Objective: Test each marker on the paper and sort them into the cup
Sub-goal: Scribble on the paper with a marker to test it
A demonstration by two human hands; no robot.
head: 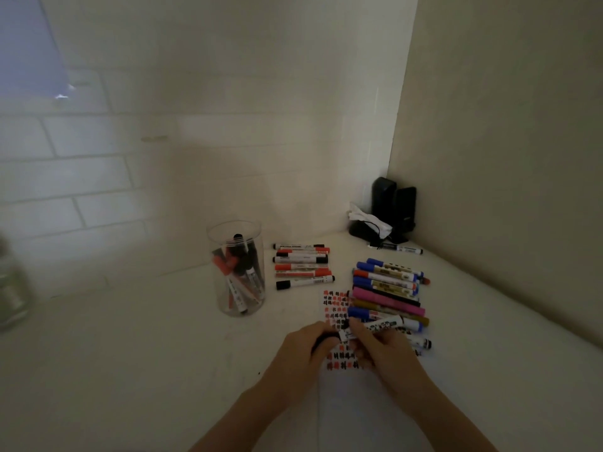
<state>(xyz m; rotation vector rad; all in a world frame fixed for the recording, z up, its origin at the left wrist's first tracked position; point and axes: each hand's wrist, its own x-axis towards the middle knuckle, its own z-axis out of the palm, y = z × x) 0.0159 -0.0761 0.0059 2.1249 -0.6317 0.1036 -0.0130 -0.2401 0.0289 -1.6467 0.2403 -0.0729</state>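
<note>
Over the paper (359, 406), both hands meet on one marker (381, 327) with a white patterned barrel. My left hand (303, 350) grips its black cap end, while my right hand (388, 353) holds the barrel. Red and black test marks (336, 308) cover the paper's far part. A clear cup (239, 272) at the centre left holds several red and black markers. A row of slim red and black markers (303, 265) lies right of the cup. A stack of thick blue, pink and gold markers (388, 288) lies on the paper's right edge.
A lone marker (401, 248) lies near the back right corner, beside a black holder with white tissue (372, 223) and a black upright object (394, 207). Walls close in behind and on the right. A blurred clear bottle (9, 288) stands at the far left.
</note>
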